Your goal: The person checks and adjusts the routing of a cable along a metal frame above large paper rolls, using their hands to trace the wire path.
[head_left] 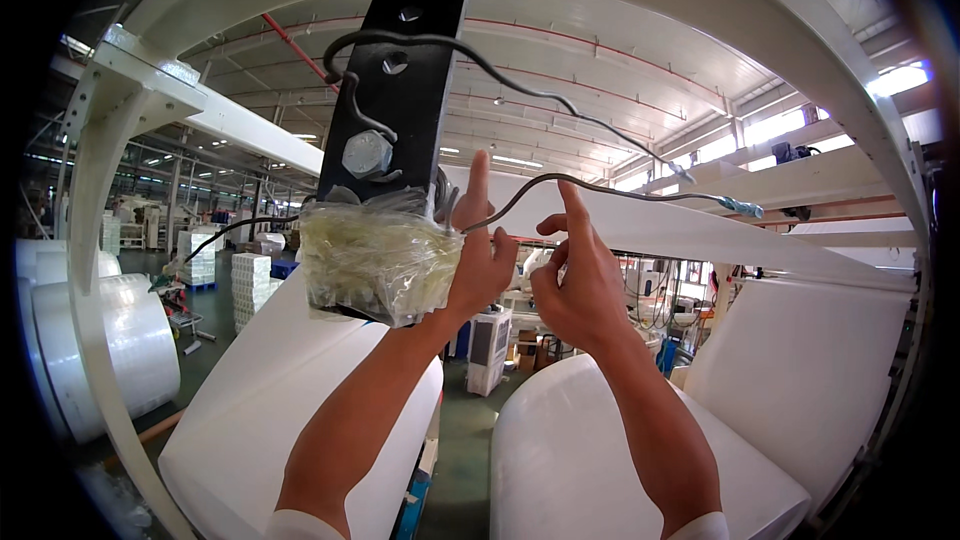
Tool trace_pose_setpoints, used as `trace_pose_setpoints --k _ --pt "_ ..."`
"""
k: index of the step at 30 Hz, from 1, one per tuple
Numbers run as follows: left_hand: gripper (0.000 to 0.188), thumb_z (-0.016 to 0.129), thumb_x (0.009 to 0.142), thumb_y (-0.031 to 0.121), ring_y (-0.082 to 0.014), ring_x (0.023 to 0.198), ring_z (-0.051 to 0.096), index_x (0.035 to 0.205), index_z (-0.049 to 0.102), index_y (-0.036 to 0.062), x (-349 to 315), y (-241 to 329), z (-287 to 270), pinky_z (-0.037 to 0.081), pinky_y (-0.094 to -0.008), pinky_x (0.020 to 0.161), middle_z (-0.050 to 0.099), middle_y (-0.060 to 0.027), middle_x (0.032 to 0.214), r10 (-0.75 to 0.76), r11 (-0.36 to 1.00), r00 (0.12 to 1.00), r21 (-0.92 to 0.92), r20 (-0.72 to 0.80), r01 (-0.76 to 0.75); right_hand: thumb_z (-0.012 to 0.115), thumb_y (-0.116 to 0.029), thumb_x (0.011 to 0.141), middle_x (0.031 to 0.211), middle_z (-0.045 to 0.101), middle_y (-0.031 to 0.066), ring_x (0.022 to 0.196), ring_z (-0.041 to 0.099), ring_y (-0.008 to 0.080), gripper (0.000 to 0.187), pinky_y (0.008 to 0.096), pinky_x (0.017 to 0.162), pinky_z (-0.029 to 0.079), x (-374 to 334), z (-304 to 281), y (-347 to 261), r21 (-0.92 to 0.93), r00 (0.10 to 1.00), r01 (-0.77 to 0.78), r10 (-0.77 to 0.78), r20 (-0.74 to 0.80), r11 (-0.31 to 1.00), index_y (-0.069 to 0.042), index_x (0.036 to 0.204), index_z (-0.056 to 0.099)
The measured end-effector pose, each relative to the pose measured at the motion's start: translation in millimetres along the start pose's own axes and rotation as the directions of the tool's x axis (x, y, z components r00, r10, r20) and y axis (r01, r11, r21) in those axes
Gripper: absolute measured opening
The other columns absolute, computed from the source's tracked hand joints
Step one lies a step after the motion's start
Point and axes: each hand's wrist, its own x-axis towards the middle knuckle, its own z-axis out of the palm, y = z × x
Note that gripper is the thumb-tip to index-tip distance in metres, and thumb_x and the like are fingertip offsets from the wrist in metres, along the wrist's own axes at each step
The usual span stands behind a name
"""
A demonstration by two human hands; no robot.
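Note:
In front of me hangs a black metal bar [392, 105] with holes and a large hex bolt [367, 154]. Crumpled clear film and yellowish tape form a wrapped bundle [380, 262] around its lower end. My left hand [483, 265] is just right of this bundle, index finger pointing up and thumb apart; the bundle partly hides it. A dark bent wire [640, 194] runs rightward from beside that hand to a frayed end. At this wire is the raised index fingertip of my right hand [583, 285], its other fingers loosely bent. Neither hand visibly grips anything.
A second dark wire [520, 88] loops over the bar and ends at the right. A cream metal frame [85, 190] arches around me. Large white rolls [590, 450] lie below, with wrapped rolls [110, 350] at the left. Stacked white goods [250, 290] stand farther back.

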Motion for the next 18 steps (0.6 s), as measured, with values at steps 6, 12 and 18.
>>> trace_pose_setpoints --k 6,12,18 --pt "0.089 0.059 0.088 0.019 -0.0287 0.075 0.073 0.157 0.006 0.0029 4.8 15.9 -2.8 0.058 -0.0393 0.069 0.067 -0.0124 0.106 -0.089 0.988 0.994 -0.119 0.062 0.096 0.057 -0.005 0.082 0.109 0.065 0.0112 0.078 0.069 0.0313 0.078 0.0435 0.066 0.052 5.8 10.5 -6.3 0.032 1.000 0.017 -0.017 -0.011 0.999 -0.005 0.154 0.027" --pt "0.094 0.065 0.085 0.013 -0.0288 0.077 0.072 0.157 0.005 0.0029 5.1 12.2 -0.6 0.057 -0.0374 0.070 0.065 -0.0140 0.105 -0.101 0.989 0.992 -0.105 0.074 0.109 0.054 -0.017 0.093 0.104 0.067 0.0143 0.079 0.068 0.0348 0.066 0.0460 0.067 0.052 13.8 13.7 -5.0 0.092 0.998 0.055 -0.057 0.023 0.994 -0.006 0.153 0.030" --pt "0.101 0.071 0.083 0.017 -0.0310 0.079 0.071 0.158 0.005 0.0046 0.9 4.1 12.6 0.056 -0.0391 0.072 0.063 -0.0156 0.105 0.040 0.999 0.999 -0.030 -0.034 -0.041 0.053 -0.021 0.093 0.105 0.066 0.0201 0.078 0.067 0.0379 0.065 0.0473 0.067 0.052 16.1 11.3 -13.4 -0.036 0.998 0.065 -0.065 0.007 0.997 -0.005 0.152 0.032"
